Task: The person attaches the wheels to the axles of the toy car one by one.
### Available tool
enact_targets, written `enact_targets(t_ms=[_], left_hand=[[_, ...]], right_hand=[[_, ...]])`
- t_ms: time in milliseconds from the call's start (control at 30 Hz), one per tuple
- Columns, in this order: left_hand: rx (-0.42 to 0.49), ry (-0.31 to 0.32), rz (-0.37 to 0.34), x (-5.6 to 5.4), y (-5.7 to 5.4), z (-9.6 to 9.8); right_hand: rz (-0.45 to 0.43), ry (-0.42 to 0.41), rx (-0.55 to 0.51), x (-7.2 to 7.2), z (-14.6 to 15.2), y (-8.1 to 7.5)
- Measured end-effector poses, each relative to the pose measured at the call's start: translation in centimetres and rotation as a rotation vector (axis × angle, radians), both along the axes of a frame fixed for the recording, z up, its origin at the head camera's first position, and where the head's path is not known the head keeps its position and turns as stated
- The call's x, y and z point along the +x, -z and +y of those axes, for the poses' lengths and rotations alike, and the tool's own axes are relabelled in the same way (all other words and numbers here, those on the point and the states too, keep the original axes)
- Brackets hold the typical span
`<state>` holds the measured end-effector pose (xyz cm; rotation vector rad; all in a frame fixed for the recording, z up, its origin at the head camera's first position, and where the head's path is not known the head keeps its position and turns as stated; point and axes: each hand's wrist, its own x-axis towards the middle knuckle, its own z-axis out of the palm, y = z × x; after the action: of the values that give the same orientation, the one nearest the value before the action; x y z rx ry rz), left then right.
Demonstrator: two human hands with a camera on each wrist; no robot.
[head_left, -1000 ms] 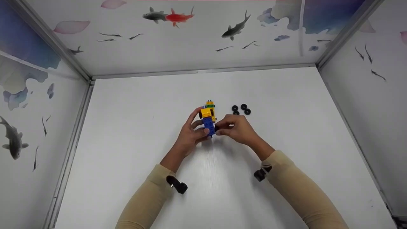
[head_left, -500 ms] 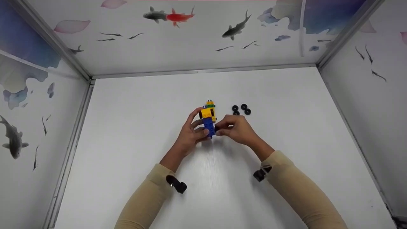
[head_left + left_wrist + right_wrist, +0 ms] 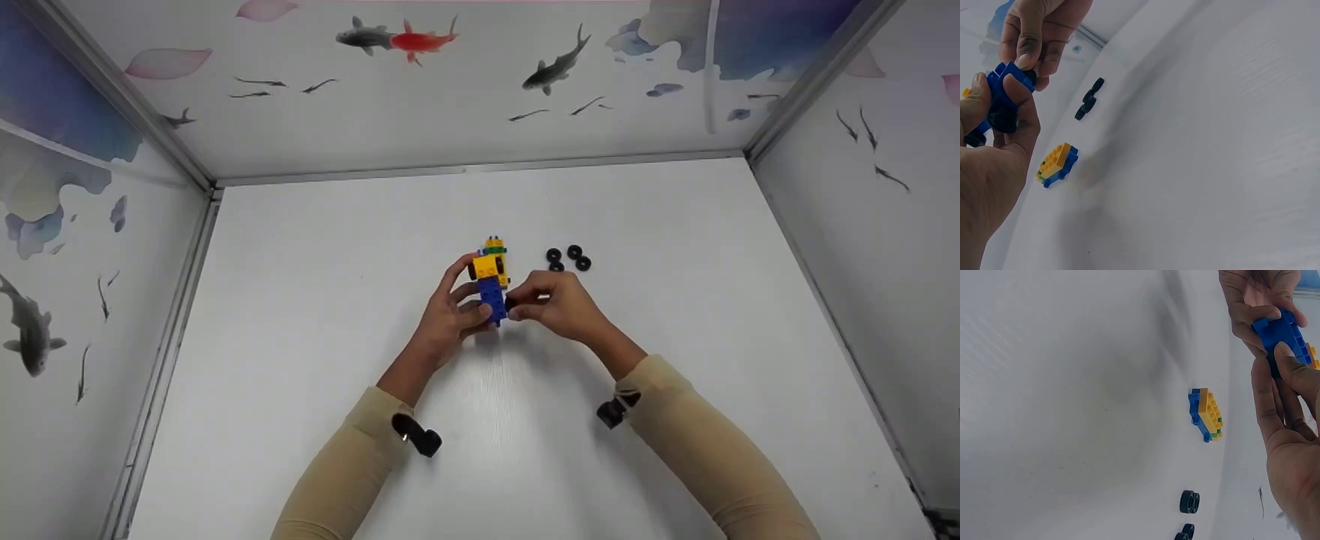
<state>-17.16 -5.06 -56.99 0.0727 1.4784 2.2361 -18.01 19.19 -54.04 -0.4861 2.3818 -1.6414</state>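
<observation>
My left hand [image 3: 444,324] grips a building-block toy car [image 3: 491,294] over the table, thumb on its blue base. The car has a yellow block at its far end and black wheels; in the left wrist view one wheel [image 3: 1003,119] shows under the blue base by the fingers. At the car's right side, near its close end, my right hand [image 3: 568,306] pinches another black wheel [image 3: 1273,365] between thumb and fingers. That wheel is right against the blue base and largely covered by the fingertips.
Behind the car, a second block build [image 3: 1057,164] in yellow, green and blue lies on the white table [image 3: 315,285]. Several loose black wheels [image 3: 576,253] lie to its right. Printed white panels [image 3: 465,112] wall the table at the back and sides.
</observation>
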Motion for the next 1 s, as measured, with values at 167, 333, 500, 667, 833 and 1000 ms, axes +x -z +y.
enact_targets(t_ms=[167, 333, 500, 667, 833, 1000], left_hand=[[0.022, -0.003, -0.001, 0.0, 0.1, 0.0], [0.03, -0.007, -0.001, 0.04, 0.07, 0.0], [0.015, -0.008, 0.006, 0.05, -0.02, -0.02], [0.005, -0.007, 0.01, -0.01, -0.06, 0.01], [0.007, -0.016, 0.003, -0.08, -0.1, 0.1], [0.023, -0.021, -0.015, -0.03, -0.05, 0.11]], right_hand=[[-0.012, 0.01, 0.003, 0.0, 0.0, -0.11], [-0.021, 0.017, 0.008, -0.03, -0.07, -0.09], [-0.021, 0.017, 0.003, -0.11, -0.14, -0.06], [-0.014, 0.019, 0.015, -0.19, -0.17, -0.22], [-0.015, 0.021, 0.006, -0.15, -0.24, -0.23], [-0.019, 0.024, -0.007, -0.05, -0.33, -0.09]])
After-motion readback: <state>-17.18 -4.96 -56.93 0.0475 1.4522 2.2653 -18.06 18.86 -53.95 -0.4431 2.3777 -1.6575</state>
